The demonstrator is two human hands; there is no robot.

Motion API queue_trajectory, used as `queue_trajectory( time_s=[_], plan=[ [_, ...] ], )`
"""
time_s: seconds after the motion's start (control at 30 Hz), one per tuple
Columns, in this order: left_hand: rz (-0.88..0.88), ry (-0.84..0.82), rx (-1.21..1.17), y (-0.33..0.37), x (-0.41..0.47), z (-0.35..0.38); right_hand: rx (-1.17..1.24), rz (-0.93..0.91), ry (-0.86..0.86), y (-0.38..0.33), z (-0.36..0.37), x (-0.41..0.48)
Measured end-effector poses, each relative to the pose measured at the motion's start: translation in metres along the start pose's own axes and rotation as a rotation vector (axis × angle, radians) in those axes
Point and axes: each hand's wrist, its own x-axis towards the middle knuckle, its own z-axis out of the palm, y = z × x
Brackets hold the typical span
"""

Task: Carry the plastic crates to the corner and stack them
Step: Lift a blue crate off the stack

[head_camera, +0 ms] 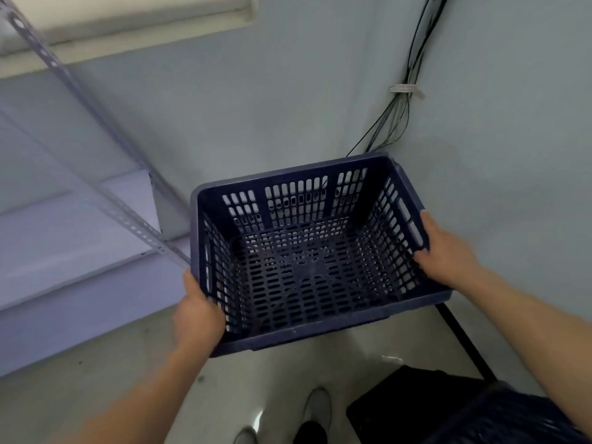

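I hold a dark blue perforated plastic crate point(307, 270) in front of me, empty and tilted slightly, above the floor near the room's corner. My left hand point(197, 310) grips its near left corner and rim. My right hand point(443, 248) grips the right side wall, fingers curled over the edge. At the bottom right lies another dark crate-like object point(480, 411), partly cut off by the frame edge, so I cannot tell its exact shape.
A grey slotted metal shelf post point(93, 174) and pale shelf boards point(64, 238) stand to the left. A bundle of black cables point(403, 91) runs down the wall corner behind the crate. My shoes point(315, 408) are on the light floor below.
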Motion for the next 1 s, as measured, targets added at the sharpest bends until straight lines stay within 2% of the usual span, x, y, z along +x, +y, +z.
queue_trajectory(
  time_s=[0.23, 0.5, 0.8, 1.0],
  plan=[
    [0.040, 0.060, 0.030, -0.001, 0.001, 0.003, 0.094, 0.000, 0.102, 0.014, 0.018, 0.003],
    [0.094, 0.039, 0.077, -0.012, 0.015, -0.012, 0.171, 0.040, 0.159, -0.001, 0.034, -0.038],
    [0.226, -0.062, 0.155, -0.020, 0.034, -0.026, 0.095, 0.171, 0.240, -0.005, 0.057, -0.099],
    [0.265, -0.101, 0.116, -0.028, 0.036, -0.028, 0.053, 0.215, 0.248, 0.002, 0.066, -0.109]
  ],
)
